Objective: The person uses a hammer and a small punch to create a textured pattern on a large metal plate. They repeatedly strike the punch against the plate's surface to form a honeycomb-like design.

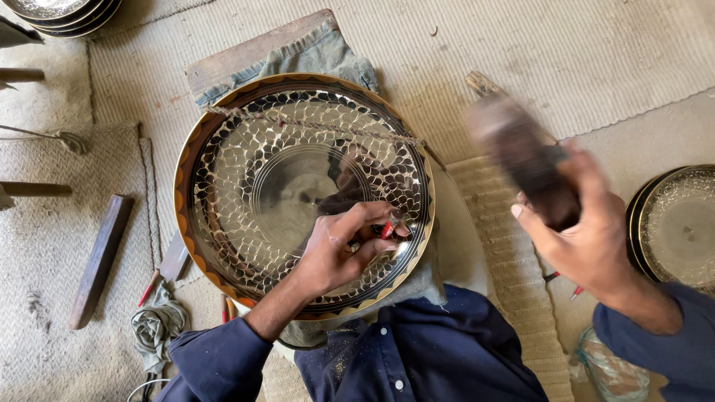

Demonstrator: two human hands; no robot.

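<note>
Head view. The right hand (588, 234) grips a dark wooden mallet (521, 160), held up over the mat (521, 45) and well apart from the plate. The mallet is a blur, so its shape is hard to make out; it looks long and thick, with a pale tip at the top. The left hand (339, 249) rests on the big round plate (302, 193), near its lower right edge. Its fingers pinch a small tool (387, 228) with a red bit showing; most of the tool is hidden by the fingers.

The plate is shiny metal, with a smooth round middle, a ring of small scale shapes, and a dark and gold rim. It lies in front of the person on a blue cloth (320, 52) and a flat board (246, 52), which it mostly covers. A thin rough cord (313, 123) crosses its top.

A second plate (674, 227) on the right is cut off by the edge. A stack of plates (59, 15) at top left is cut off too. A wooden bar (100, 260) lies on the woven mat at the left, with a crumpled rag (156, 327) near it.
</note>
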